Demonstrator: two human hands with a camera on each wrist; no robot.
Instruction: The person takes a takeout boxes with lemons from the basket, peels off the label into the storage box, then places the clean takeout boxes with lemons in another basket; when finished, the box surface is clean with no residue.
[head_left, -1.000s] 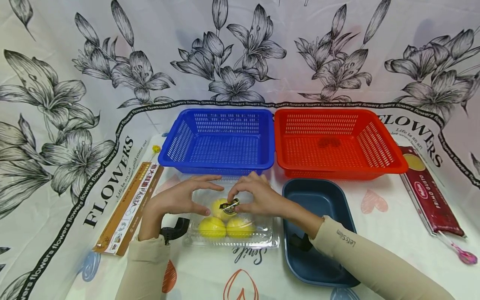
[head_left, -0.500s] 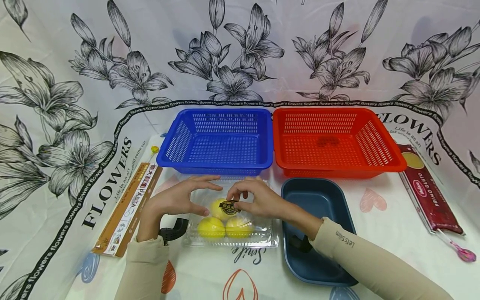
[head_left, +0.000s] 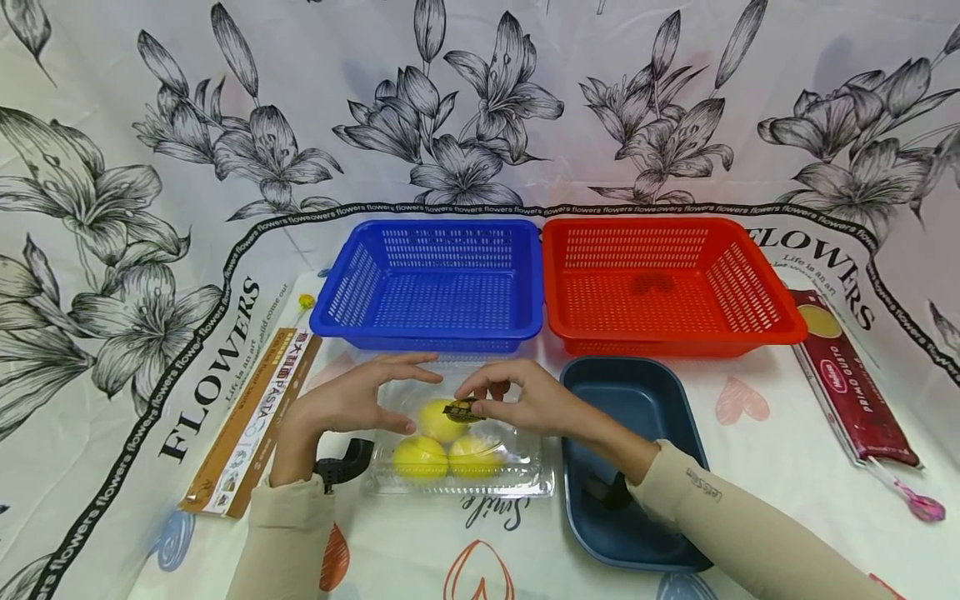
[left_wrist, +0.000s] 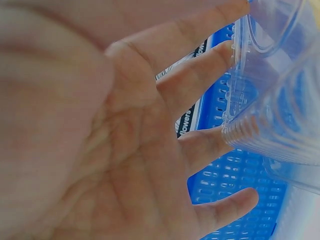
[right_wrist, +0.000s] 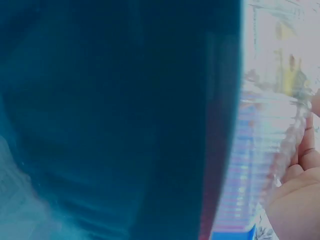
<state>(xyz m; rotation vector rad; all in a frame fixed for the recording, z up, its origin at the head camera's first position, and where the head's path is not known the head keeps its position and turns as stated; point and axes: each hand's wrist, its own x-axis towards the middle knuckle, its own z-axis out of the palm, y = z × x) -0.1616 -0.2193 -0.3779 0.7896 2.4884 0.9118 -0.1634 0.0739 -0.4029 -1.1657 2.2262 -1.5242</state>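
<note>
My right hand (head_left: 525, 404) sits on top of the clear plastic clamshell box (head_left: 459, 454) and pinches the small dark sticker label (head_left: 461, 408) on its lid between thumb and fingertips. My left hand (head_left: 348, 404) is spread wide, fingers straight, thumb and fingertips touching the box's left side and far edge to steady it; the left wrist view shows those straight fingers (left_wrist: 200, 75) against the ribbed clear rim (left_wrist: 250, 125).

The box lies near the front middle of the bench, on the flower-printed cloth (head_left: 112, 350), with three round yellow fruits (head_left: 442, 442) inside. I judge it light and thin-walled: it will flex and crackle if squeezed, the smooth plastic is slippery, and the fruits can roll about inside. The ribbed rim at the edges looks the stiffest place to hold; the label peels best from a lifted corner.

Just right of the box, touching or nearly so, stands a dark blue rectangular baking pan (head_left: 637, 392), under my right forearm. Beyond the box, towards the back of the bench, a blue perforated plastic basket (head_left: 431, 287) and a red perforated plastic basket (head_left: 671, 283) stand side by side. A long orange-brown pasta packet (head_left: 255, 417) lies by the left edge, a dark red pasta packet (head_left: 851, 387) by the right edge.
</note>
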